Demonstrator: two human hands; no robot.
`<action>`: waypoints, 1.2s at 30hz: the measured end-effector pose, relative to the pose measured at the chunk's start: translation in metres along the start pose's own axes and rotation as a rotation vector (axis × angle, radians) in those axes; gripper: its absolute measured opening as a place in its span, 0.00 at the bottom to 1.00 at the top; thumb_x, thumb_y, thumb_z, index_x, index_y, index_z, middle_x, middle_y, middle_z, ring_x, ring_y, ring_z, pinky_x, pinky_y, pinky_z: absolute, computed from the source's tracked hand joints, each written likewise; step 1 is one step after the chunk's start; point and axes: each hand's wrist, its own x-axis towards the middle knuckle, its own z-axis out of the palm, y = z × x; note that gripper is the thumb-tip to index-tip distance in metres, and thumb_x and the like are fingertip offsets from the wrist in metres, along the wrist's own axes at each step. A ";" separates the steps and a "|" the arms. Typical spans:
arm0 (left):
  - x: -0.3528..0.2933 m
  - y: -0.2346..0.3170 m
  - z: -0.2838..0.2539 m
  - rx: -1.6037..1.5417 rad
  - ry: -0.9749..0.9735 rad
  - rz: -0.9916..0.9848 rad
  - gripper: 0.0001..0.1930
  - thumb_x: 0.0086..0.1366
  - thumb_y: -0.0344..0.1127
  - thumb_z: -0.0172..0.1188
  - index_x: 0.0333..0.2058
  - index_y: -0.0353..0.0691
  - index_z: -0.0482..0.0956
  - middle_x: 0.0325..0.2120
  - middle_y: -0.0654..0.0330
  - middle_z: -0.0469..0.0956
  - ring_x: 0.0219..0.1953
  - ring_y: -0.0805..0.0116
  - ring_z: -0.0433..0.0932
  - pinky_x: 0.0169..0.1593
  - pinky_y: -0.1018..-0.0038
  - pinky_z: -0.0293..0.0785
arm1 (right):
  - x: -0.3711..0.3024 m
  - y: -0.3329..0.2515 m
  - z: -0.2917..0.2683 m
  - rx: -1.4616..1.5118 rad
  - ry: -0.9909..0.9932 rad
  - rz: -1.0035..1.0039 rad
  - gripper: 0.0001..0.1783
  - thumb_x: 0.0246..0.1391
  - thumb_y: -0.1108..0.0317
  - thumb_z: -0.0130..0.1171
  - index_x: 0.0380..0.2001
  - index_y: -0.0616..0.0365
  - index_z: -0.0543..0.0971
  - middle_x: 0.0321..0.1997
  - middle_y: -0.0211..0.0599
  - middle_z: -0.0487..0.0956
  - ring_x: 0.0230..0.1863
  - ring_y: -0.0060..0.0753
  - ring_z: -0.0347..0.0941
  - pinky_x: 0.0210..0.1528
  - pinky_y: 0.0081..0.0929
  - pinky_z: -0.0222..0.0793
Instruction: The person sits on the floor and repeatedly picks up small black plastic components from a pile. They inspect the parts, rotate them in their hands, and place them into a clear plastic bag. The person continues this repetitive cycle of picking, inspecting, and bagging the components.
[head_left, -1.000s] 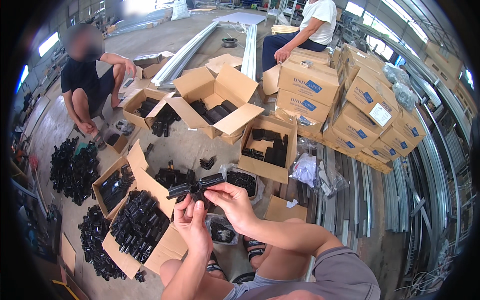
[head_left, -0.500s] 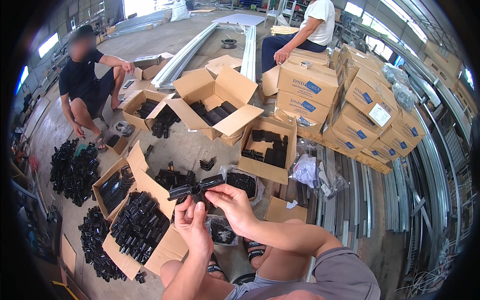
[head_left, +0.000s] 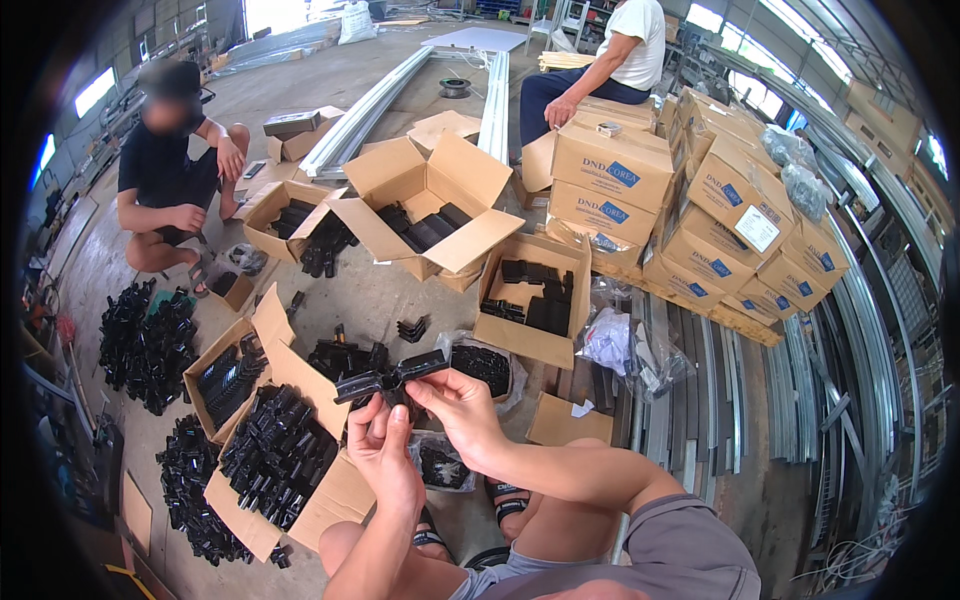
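Both hands hold one black corner bracket (head_left: 361, 386) in front of me, its two arms spread in a wide V. My left hand (head_left: 385, 450) pinches it from below, near its middle, with thumb and fingers. The fingers of my right hand (head_left: 463, 408) are closed on its right arm. Just beyond lies a loose pile of similar black pieces (head_left: 345, 358), and a single black bracket (head_left: 411, 330) rests on the floor. Below and left of my hands, an open cardboard box (head_left: 345, 495) is heaped with black brackets (head_left: 278, 455).
Open cartons (head_left: 375, 228) with black parts stand ahead, and bags of small black parts (head_left: 482, 368) lie near my hands. Stacked closed boxes (head_left: 612, 175) and metal profiles (head_left: 720, 400) are at the right. One person (head_left: 165, 170) squats at left; another (head_left: 635, 50) sits at the back.
The person at left has lifted the lowered hand toward the knees and leans differently. My hands and the bracket stay almost still.
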 end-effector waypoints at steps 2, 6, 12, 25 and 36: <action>0.000 -0.001 -0.001 0.001 -0.009 0.006 0.14 0.66 0.26 0.62 0.49 0.40 0.73 0.44 0.59 0.81 0.45 0.74 0.79 0.48 0.76 0.78 | 0.001 0.003 0.000 -0.006 0.010 -0.006 0.11 0.59 0.74 0.63 0.45 0.65 0.80 0.44 0.34 0.83 0.43 0.17 0.77 0.50 0.19 0.72; 0.001 -0.002 -0.002 0.005 0.000 0.001 0.14 0.66 0.26 0.62 0.49 0.40 0.73 0.43 0.60 0.81 0.44 0.75 0.79 0.47 0.76 0.78 | 0.000 0.003 0.004 0.018 0.030 -0.042 0.11 0.60 0.74 0.63 0.45 0.65 0.80 0.42 0.33 0.83 0.43 0.17 0.77 0.49 0.19 0.72; 0.001 0.004 0.002 -0.036 0.023 -0.005 0.13 0.65 0.20 0.59 0.47 0.36 0.72 0.46 0.53 0.80 0.47 0.72 0.79 0.49 0.79 0.76 | -0.005 -0.002 0.003 -0.065 0.002 -0.043 0.12 0.60 0.73 0.63 0.45 0.67 0.79 0.42 0.35 0.83 0.43 0.18 0.77 0.49 0.18 0.72; 0.002 0.002 -0.002 0.004 0.020 0.004 0.14 0.64 0.19 0.60 0.47 0.36 0.73 0.47 0.54 0.79 0.48 0.72 0.78 0.51 0.78 0.74 | 0.001 0.004 0.002 -0.005 -0.012 -0.035 0.12 0.60 0.71 0.63 0.46 0.66 0.78 0.43 0.33 0.82 0.44 0.18 0.76 0.48 0.18 0.71; 0.003 0.004 -0.003 -0.037 0.012 -0.009 0.14 0.64 0.19 0.60 0.47 0.36 0.73 0.47 0.56 0.79 0.48 0.73 0.78 0.51 0.78 0.75 | -0.005 0.005 0.001 -0.089 -0.054 -0.123 0.11 0.62 0.73 0.60 0.46 0.66 0.77 0.43 0.35 0.81 0.45 0.19 0.76 0.49 0.19 0.72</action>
